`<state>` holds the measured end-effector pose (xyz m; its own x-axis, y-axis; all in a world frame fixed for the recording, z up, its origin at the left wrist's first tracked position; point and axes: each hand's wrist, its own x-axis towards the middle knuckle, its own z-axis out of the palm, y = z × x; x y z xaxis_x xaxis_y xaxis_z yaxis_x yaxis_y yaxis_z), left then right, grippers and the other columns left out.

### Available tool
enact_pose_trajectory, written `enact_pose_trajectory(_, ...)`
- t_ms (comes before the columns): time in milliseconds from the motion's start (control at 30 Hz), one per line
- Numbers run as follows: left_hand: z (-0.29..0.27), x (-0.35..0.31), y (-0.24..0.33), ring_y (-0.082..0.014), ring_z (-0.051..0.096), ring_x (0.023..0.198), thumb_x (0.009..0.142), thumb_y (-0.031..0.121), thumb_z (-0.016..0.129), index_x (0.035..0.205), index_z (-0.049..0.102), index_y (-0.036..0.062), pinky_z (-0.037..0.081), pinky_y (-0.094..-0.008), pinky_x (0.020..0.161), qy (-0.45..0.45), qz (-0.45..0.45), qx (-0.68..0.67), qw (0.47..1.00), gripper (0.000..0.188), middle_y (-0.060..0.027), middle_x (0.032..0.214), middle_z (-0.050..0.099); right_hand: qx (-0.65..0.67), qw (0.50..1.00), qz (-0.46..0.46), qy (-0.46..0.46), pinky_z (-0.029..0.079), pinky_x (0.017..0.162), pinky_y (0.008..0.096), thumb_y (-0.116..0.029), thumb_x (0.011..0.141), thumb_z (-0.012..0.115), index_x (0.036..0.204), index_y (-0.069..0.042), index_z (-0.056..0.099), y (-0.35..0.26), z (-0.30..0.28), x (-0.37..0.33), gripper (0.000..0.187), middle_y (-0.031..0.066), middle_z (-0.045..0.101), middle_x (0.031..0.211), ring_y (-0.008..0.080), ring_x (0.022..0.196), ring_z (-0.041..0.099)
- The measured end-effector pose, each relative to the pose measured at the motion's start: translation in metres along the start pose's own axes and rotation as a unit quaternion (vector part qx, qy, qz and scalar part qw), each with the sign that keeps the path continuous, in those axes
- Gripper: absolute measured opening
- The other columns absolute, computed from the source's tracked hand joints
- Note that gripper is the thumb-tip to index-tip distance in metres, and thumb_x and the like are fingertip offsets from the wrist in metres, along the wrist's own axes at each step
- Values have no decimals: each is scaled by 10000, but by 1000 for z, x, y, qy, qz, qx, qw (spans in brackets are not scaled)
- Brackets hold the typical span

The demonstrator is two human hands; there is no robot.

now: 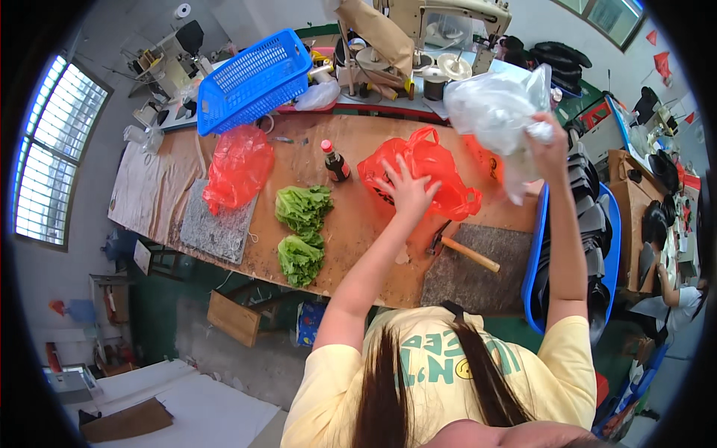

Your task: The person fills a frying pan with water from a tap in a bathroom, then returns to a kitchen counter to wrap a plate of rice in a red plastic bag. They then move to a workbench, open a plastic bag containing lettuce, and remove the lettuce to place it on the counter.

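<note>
My left hand (410,188), fingers spread wide, lies over a red plastic bag (450,174) on the wooden worktable; what is inside the bag is hidden. Raised at the right, my right hand (550,142) is closed on a bunched, clear plastic bag (489,112). Whether that bag holds anything, I cannot tell. Left of the red bag stands a dark bottle (338,166) with a red cap. Two heads of leafy green lettuce, a far one (302,207) and a near one (301,260), lie by the table's front.
A hammer (470,254) rests partly on a dark board (478,280). The blue crate (614,246) at right holds dark curved pieces. At far left are another red bag (240,168), a grey slab (213,231) and a blue basket (258,86). Sewing equipment (455,9) stands behind.
</note>
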<state>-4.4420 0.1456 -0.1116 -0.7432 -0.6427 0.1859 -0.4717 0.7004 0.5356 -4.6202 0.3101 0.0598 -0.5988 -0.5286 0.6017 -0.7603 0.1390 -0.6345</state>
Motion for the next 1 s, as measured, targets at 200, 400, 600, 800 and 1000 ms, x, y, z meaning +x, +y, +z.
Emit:
enact_pose_trajectory(200,37,-9,-67,-413,423,1137,741,69,557,1277,426,64,408,-448,908,-46,-80,-115,989,552,-224,1358,318,191,965,173,-37,397,589,218,-61,777,626,835,-25,552,44,83,-44,101,-16,554,731,50,668,490)
enact_pose_trajectory(400,15,-13,-86,-361,522,1047,738,-19,500,1310,352,63,447,-390,837,-49,-69,-225,971,597,-204,1208,486,253,920,228,-197,421,627,244,-87,792,624,834,-16,581,35,148,-83,93,5,579,745,72,701,513)
enact_pose_trajectory(600,3,13,-53,-332,472,1144,686,-82,426,1288,379,25,370,-369,945,-64,-24,-314,947,613,-211,1206,495,252,889,286,-253,457,700,274,-62,748,606,908,-6,613,65,214,-91,170,36,625,822,110,770,568)
enact_pose_trajectory(800,-14,94,-26,-232,301,1301,664,-144,393,1372,261,-1,233,-298,1055,-15,104,-515,851,735,-154,1384,341,319,868,353,-143,470,710,308,-29,753,542,974,6,613,84,216,-19,234,54,638,897,141,807,589)
enact_pose_trajectory(1000,0,105,-79,-155,470,1132,746,-139,477,1407,194,57,449,-257,865,-33,-54,-582,811,745,-93,1371,355,299,870,378,-106,471,677,310,-58,734,610,942,0,637,91,267,2,217,62,647,866,153,765,601)
